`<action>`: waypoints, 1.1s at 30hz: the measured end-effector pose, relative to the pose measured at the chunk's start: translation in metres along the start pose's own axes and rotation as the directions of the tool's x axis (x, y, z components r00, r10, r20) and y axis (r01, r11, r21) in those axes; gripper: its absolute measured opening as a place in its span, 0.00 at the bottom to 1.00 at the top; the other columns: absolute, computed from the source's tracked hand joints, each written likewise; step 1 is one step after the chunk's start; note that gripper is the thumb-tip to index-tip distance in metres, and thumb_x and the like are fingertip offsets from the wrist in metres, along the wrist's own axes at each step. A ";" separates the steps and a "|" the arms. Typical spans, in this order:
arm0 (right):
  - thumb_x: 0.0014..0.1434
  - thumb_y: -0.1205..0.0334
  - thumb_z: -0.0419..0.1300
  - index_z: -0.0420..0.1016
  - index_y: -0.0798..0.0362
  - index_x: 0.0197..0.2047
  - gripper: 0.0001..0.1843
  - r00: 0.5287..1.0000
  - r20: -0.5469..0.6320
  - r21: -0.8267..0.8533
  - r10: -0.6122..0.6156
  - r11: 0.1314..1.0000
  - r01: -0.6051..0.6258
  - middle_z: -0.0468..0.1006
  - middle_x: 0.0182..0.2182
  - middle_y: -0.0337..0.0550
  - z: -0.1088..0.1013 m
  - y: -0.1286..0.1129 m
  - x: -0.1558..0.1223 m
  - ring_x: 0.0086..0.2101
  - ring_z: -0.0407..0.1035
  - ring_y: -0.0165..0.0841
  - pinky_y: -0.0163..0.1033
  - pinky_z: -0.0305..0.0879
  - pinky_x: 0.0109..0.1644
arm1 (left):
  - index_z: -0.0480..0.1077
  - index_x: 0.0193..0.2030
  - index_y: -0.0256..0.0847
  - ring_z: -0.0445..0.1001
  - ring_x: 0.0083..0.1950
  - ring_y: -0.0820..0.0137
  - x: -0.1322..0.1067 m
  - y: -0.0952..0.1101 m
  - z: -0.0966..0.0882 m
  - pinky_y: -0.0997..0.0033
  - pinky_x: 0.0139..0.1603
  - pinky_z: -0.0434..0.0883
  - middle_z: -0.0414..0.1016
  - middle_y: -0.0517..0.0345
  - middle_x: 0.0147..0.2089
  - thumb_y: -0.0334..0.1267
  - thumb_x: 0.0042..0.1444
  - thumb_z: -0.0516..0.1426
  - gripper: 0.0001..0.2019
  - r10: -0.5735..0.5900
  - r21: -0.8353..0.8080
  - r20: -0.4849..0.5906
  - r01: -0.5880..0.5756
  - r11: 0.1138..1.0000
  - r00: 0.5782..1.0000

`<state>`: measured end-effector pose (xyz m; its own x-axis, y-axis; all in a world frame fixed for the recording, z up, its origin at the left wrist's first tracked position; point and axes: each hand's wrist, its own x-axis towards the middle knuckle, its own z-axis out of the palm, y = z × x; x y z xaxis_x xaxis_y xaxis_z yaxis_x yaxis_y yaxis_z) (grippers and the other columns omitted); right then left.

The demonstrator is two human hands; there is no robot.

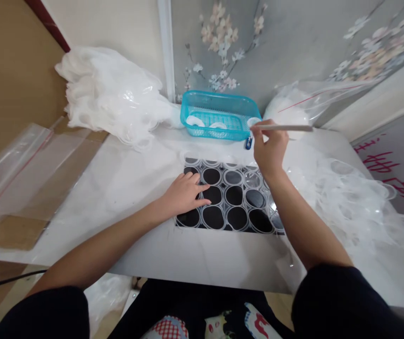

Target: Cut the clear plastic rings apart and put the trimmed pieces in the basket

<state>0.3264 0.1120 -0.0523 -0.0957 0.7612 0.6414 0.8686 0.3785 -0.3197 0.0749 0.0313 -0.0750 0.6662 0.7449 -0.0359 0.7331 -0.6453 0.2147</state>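
Note:
A black sheet with rows of round clear-rimmed shapes (pixel 213 217) lies on the white table in front of me. My left hand (pixel 185 193) rests on its left side, fingers spread, holding nothing. Above the sheet's far right part, my right hand (pixel 270 143) grips a thin pale stick-like tool (pixel 290 127) whose exact kind I cannot make out. By the fingertips is a white round piece (pixel 254 121), at the right corner of a blue plastic basket (pixel 219 134); I cannot tell whether the hand touches it. White curved pieces (pixel 195 121) lie inside the basket.
A large heap of white filmy plastic (pixel 110 94) stands at the back left. Clear zip bags (pixel 14 165) lie on cardboard at the left. Translucent ring scraps (pixel 357 202) pile up at the right. Behind the right hand sits another zip bag (pixel 315 101). A small blue object (pixel 248 142) lies before the basket.

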 end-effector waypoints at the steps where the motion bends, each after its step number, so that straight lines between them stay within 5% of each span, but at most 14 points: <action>1: 0.66 0.63 0.48 0.74 0.50 0.41 0.13 0.999 0.044 0.022 0.004 1.000 -0.005 0.80 0.42 0.49 -0.005 0.000 -0.008 0.50 0.68 0.45 0.65 0.49 0.62 | 0.71 0.58 0.44 0.65 0.44 0.63 0.001 0.000 0.000 0.65 0.45 0.61 0.68 0.52 0.43 0.57 0.60 0.54 0.26 0.013 -0.016 -0.016 -0.013 1.000 1.000; 4: 0.63 0.61 0.53 0.77 0.48 0.37 0.10 0.975 0.219 0.111 -0.024 0.994 -0.001 0.82 0.38 0.43 -0.016 -0.006 -0.054 0.50 0.70 0.46 0.61 0.56 0.60 | 0.69 0.59 0.43 0.65 0.43 0.64 0.007 0.008 0.002 0.66 0.45 0.61 0.68 0.52 0.43 0.57 0.61 0.52 0.26 0.046 -0.049 -0.076 -0.050 0.998 0.996; 7: 0.62 0.58 0.56 0.79 0.47 0.37 0.10 0.920 0.390 0.306 0.035 0.938 -0.166 0.83 0.38 0.43 -0.019 -0.011 -0.094 0.51 0.71 0.46 0.56 0.65 0.56 | 0.66 0.62 0.45 0.66 0.44 0.62 0.017 0.022 0.005 0.65 0.44 0.61 0.68 0.50 0.44 0.58 0.62 0.50 0.28 0.089 0.031 -0.077 -0.087 0.996 0.993; 10: 0.62 0.55 0.57 0.80 0.48 0.38 0.11 0.894 0.425 0.394 0.144 0.860 -0.326 0.83 0.40 0.44 -0.016 -0.011 -0.107 0.53 0.70 0.46 0.55 0.63 0.59 | 0.66 0.62 0.46 0.65 0.45 0.59 0.028 0.035 0.008 0.64 0.43 0.60 0.68 0.48 0.43 0.60 0.60 0.50 0.29 0.085 0.129 -0.054 -0.078 0.989 0.995; 22: 0.62 0.57 0.57 0.80 0.49 0.37 0.10 0.889 0.425 0.396 0.172 0.847 -0.353 0.83 0.39 0.44 -0.014 -0.008 -0.104 0.54 0.69 0.46 0.55 0.65 0.58 | 0.68 0.61 0.48 0.65 0.43 0.60 0.038 0.042 0.012 0.65 0.41 0.59 0.67 0.49 0.41 0.60 0.61 0.48 0.28 0.057 0.160 -0.040 -0.050 0.986 0.998; 25: 0.63 0.60 0.56 0.79 0.48 0.38 0.10 0.917 0.386 0.334 0.104 0.910 -0.244 0.83 0.40 0.42 -0.015 -0.012 -0.110 0.54 0.69 0.47 0.58 0.64 0.58 | 0.68 0.60 0.48 0.65 0.43 0.61 0.041 0.041 0.010 0.65 0.42 0.60 0.67 0.50 0.41 0.59 0.62 0.48 0.27 0.047 0.137 -0.017 -0.045 0.990 0.999; 29: 0.61 0.69 0.54 0.77 0.46 0.40 0.11 0.922 0.375 0.114 -0.093 0.992 0.054 0.83 0.40 0.42 -0.017 -0.021 -0.103 0.57 0.65 0.47 0.64 0.44 0.67 | 0.70 0.59 0.48 0.65 0.43 0.61 0.045 0.041 0.005 0.64 0.44 0.61 0.67 0.50 0.41 0.59 0.61 0.50 0.26 0.053 0.100 0.020 -0.054 0.994 0.998; 33: 0.58 0.73 0.54 0.76 0.48 0.39 0.13 0.967 0.254 -0.006 -0.014 1.000 0.016 0.82 0.33 0.43 -0.017 -0.008 -0.051 0.54 0.68 0.45 0.63 0.43 0.68 | 0.70 0.59 0.49 0.65 0.43 0.61 0.045 0.038 0.005 0.64 0.45 0.61 0.67 0.51 0.40 0.59 0.60 0.52 0.26 0.037 0.064 0.023 -0.038 0.997 0.999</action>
<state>0.3328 0.0609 -0.0707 -0.2282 0.8646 0.4476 0.8697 0.3877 -0.3055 0.1335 0.0390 -0.0731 0.6956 0.7166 -0.0506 0.7145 -0.6827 0.1533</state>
